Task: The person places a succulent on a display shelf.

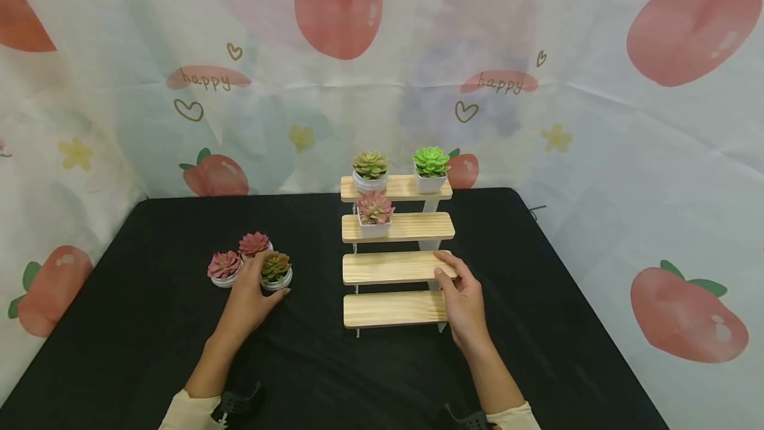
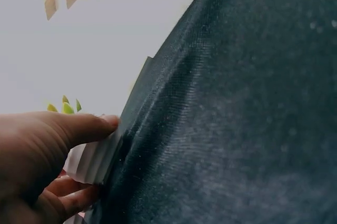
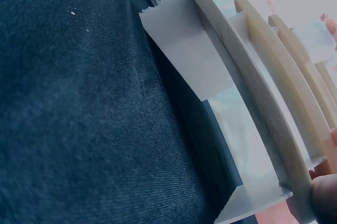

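On the left, my left hand [image 1: 247, 300] has its thumb and fingers around a white ribbed pot [image 2: 92, 161], which stands on the black cloth with a green-and-reddish succulent [image 1: 276, 267] in it. Two potted pink succulents [image 1: 224, 265] [image 1: 254, 244] stand close beside that hand. My right hand [image 1: 467, 304] holds the right end of a four-step wooden plant stand [image 1: 388, 310], fingers at the second step from the bottom. A pink succulent [image 1: 375, 210] sits on the second step from the top. The top step carries a dusky green succulent [image 1: 371, 166] and a bright green one [image 1: 431, 163].
Black cloth [image 1: 322, 383] covers the table. Behind and at both sides hangs a pale curtain [image 1: 382, 111] printed with fruit, hearts and flowers. White side supports [image 3: 189, 45] hold up the stand's steps.
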The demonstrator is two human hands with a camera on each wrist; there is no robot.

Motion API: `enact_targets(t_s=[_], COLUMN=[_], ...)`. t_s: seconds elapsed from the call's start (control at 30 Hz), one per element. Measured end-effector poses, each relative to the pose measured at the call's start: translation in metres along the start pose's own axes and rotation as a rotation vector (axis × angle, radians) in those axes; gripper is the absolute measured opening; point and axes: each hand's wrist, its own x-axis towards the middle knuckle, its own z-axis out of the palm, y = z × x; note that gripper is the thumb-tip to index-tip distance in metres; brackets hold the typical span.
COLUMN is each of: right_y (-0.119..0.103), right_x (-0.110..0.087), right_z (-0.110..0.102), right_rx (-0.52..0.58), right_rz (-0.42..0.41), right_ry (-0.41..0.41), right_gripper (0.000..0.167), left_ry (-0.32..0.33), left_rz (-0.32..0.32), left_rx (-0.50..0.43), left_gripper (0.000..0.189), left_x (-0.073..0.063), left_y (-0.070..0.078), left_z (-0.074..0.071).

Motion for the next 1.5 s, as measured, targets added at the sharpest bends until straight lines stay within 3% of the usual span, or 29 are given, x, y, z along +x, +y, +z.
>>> enact_targets(t_s=[0.27, 0.57, 1.0, 1.5], right_y=[-0.001, -0.003, -0.001, -0.001], right_x=[-0.001, -0.001, -0.003, -0.002], right_z=[-0.001, 0.0, 0.003, 0.001], right_rx=[-0.006, -0.01, -0.005, -0.012], right_rz=[0.0, -0.015, -0.007, -0.02], right_ry=[-0.003, -0.013, -0.007, 0.014], right_gripper=[0.035, 0.035, 0.035, 0.035], left_ry=[0.002, 0.023, 0.058, 0.074], left_rz=[0.032, 0.065, 0.123, 0.174], left_rx=[-0.016, -0.023, -0.079, -0.108], left_gripper=[0.077, 0.077, 0.077, 0.077], left_x=[-0.002, -0.004, 0.0, 0.004], left_y=[0.001, 0.008, 0.025, 0.046], left_z=[0.001, -0.007, -0.023, -0.027])
